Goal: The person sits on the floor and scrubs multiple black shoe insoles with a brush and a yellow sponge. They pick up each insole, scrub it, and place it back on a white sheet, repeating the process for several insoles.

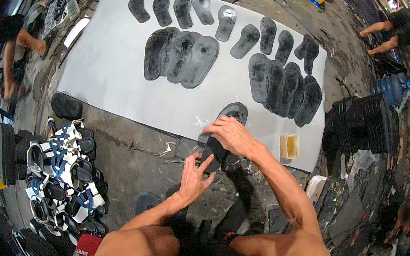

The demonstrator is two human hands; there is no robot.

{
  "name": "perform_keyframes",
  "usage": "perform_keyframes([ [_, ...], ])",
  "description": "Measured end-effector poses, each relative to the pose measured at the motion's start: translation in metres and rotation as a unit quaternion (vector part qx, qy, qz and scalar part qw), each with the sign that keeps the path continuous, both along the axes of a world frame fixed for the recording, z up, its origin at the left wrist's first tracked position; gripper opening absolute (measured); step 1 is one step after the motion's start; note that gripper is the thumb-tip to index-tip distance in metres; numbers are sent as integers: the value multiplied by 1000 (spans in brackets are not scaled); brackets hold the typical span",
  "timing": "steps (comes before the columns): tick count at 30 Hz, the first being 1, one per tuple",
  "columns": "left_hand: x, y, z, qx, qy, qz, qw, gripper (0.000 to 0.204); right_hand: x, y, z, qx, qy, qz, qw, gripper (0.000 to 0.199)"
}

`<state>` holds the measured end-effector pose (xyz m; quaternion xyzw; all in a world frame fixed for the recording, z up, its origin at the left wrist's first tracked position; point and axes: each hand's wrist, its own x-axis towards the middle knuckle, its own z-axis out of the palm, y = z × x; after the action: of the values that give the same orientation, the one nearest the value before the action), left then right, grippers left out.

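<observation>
A dark shoe sole (234, 110) lies at the near edge of the white sheet (120, 79), its lower end reaching past that edge towards me. Across its middle goes my right hand (235, 137), fingers bent over the left side and closed on it. At the lower end my left hand (194, 179) has thumb and forefinger against the sole, the other fingers curled beside it. My palms hide part of the grip. Farther up the sheet lie several small black soles (246, 41) in a row, with overlapping larger soles (199, 62) and another overlapping group (281, 88) below.
A yellowish open container (289, 147) stands at the sheet's right corner. White, navy and black sandals (65, 173) are heaped on the left. Stacked black slabs (362, 124) and a blue water bottle (391, 87) are at right. Other people's limbs show at both sides.
</observation>
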<state>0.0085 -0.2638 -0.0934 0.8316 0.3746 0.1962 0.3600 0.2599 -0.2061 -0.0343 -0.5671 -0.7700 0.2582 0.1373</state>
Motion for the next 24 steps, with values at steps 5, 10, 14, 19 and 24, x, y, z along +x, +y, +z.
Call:
perform_keyframes([
  [5, 6, -2, 3, -20, 12, 0, 1000, 73, 68, -1, 0, 185, -48, -77, 979, 36],
  [10, -1, 2, 1, -23, 16, -2, 1000, 71, 64, -49, -14, 97, -130, -169, 972, 42],
  [14, 5, 0, 4, -14, 17, 7, 1000, 70, 55, -40, -12, 104, -69, -207, 970, 41],
  [19, 1, -2, -2, -4, 17, 8, 1000, 74, 36, -9, -12, 102, -49, -81, 990, 40],
  [24, 3, 1, 5, -21, 24, 3, 999, 74, 31, -67, -18, 98, -81, -271, 954, 44],
])
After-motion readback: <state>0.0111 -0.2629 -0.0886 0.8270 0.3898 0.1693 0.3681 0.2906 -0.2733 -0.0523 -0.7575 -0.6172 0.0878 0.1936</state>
